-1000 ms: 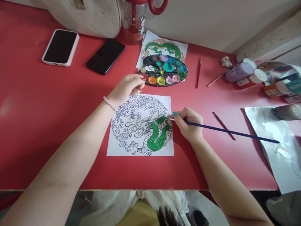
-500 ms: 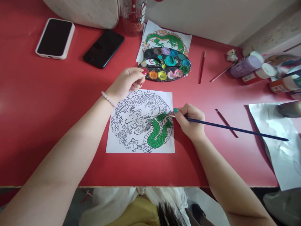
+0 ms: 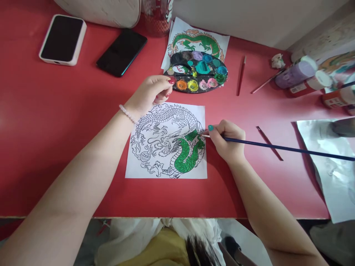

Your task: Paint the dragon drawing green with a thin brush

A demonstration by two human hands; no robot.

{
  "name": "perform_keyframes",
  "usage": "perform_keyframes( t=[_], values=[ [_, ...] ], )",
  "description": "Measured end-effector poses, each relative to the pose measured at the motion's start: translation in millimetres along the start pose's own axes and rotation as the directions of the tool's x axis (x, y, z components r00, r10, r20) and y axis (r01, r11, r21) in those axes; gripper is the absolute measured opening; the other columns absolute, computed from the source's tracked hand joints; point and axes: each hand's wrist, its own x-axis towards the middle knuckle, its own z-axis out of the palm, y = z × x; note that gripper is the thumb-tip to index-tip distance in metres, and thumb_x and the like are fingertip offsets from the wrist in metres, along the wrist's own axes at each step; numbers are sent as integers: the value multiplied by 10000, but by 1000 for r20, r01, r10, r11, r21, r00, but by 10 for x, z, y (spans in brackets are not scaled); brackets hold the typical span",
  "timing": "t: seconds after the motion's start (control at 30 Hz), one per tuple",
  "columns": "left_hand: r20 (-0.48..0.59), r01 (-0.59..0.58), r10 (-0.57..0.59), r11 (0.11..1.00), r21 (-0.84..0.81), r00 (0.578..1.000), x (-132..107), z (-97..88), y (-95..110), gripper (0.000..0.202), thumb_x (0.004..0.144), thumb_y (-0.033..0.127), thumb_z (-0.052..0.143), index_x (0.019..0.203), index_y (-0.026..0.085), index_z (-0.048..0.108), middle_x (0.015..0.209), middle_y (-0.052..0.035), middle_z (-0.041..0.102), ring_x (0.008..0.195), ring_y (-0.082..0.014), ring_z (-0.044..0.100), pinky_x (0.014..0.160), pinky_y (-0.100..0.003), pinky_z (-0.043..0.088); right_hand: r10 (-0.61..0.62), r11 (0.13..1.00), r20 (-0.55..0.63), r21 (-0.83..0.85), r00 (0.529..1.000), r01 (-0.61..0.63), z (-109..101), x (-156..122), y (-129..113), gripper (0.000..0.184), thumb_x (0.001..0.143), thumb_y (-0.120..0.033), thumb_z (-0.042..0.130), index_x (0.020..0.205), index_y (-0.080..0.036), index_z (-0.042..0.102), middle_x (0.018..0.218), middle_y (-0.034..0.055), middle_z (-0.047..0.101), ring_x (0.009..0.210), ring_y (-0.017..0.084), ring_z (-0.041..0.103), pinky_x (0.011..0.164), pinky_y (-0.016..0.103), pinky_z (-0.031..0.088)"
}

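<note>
A white sheet with a black-line dragon drawing (image 3: pixel 155 147) lies on the red table (image 3: pixel 55 122); part of the dragon's body is painted green. My right hand (image 3: pixel 229 142) is closed on a long blue paintbrush (image 3: pixel 277 147), whose tip touches the green area at the sheet's right edge. My left hand (image 3: pixel 151 94) rests with curled fingers on the sheet's top edge, just below a black paint palette (image 3: pixel 196 72) with several colour wells.
A finished coloured dragon picture (image 3: pixel 199 38) lies under the palette. Two phones (image 3: pixel 62 38) (image 3: pixel 122 51) sit far left, a pale bag (image 3: pixel 105 11) behind them. Spare brushes (image 3: pixel 241 75) (image 3: pixel 269 142), paint bottles (image 3: pixel 296 74) and a silvery sheet (image 3: pixel 330 162) are at right.
The view has shifted slightly, so things sit higher in the frame. My right hand and the brush stay at the sheet's right edge with small movement; the left hand keeps still.
</note>
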Motion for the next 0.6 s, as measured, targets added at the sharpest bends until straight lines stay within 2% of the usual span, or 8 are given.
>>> perform_keyframes(
  t=[0.2,0.6],
  values=[
    [18,12,-13,1000,27,1000,-18,6,26,270,830,146,390,560,141,385,459,79,216,386,5,212,433,-165,117,-49,999,9,0,999,49,4,-2,13,340,758,-167,555,522,-201,314,482,-46,392,450,76,407,447,236,304],
    [4,33,-33,995,94,999,-18,-7,23,254,827,197,404,578,166,366,510,65,198,418,-22,180,455,-203,102,-55,998,12,-4,998,55,6,-2,16,345,762,-150,549,523,-200,306,477,-53,375,436,69,385,438,234,297]
  ],
)
